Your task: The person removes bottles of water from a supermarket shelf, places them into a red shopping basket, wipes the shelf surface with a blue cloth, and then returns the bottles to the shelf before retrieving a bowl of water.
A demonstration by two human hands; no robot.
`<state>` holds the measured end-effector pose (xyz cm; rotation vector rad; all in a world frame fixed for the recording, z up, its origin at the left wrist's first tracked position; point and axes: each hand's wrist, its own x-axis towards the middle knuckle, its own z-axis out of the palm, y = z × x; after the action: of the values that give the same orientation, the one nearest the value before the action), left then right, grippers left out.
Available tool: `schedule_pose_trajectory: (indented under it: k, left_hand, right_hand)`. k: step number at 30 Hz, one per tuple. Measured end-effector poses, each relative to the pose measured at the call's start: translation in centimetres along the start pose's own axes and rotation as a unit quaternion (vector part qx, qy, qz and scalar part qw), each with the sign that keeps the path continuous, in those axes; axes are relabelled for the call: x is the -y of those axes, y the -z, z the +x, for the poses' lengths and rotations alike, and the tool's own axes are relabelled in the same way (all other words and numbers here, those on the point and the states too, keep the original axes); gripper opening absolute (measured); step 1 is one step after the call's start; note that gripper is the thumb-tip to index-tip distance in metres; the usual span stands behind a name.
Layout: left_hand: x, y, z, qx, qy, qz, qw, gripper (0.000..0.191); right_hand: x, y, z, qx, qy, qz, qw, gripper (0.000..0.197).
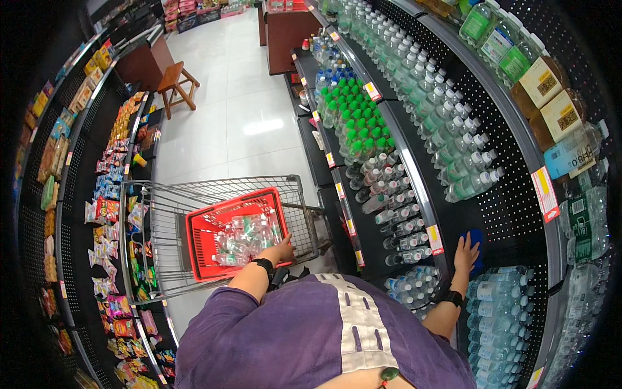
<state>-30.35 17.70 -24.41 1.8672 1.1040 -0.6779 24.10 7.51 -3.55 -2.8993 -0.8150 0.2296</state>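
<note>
My left hand (282, 249) is at the near right rim of a red plastic shopping basket (233, 198), with its fingers over the edge. Inside the basket lie several clear plastic bottles (248, 238), jumbled on their sides. The basket sits in a grey wire shopping cart (165, 243). Out to the right, my right hand (466, 254) presses a blue cloth (478, 245) against a bare stretch of black shelf (457, 219). Part of the cloth is hidden under the palm. Rows of clear bottles (466, 185) stand beyond that hand, and pale blue bottles (491, 311) stand nearer me.
Below are green-capped bottles (362, 121) on a lower shelf. Large bottles (505, 44) fill a higher one. Snack packets (107, 209) line the left shelves. A wooden stool (177, 85) stands on the white tiled floor (228, 116) farther up the aisle. Metal shelf edges (413, 180) run alongside.
</note>
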Motion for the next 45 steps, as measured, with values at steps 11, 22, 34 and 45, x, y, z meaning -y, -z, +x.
schedule_pose_trajectory:
  k: [11, 22, 34, 45]
  left_hand:
    - [-0.1, -1.7, 3.0, 0.003, 0.050, -0.083, 0.995, 0.064]
    - [3.0, -4.0, 6.0, 0.021, -0.022, -0.095, 0.995, 0.064]
    - [4.5, -1.7, 2.2, 0.075, -0.249, 0.055, 0.964, 0.038]
    - [2.8, 0.5, -0.8, 0.085, -0.264, -0.094, 0.956, 0.049]
  right_hand:
    - [2.8, 2.1, 4.6, 0.023, -0.081, -0.037, 0.996, 0.066]
    - [2.5, 1.8, 4.2, 0.026, -0.070, -0.058, 0.996, 0.067]
    - [4.0, 0.9, -3.4, -0.013, 0.067, -0.018, 0.998, 0.060]
    - [0.3, -2.4, -4.7, -0.065, 0.258, -0.043, 0.963, 0.042]
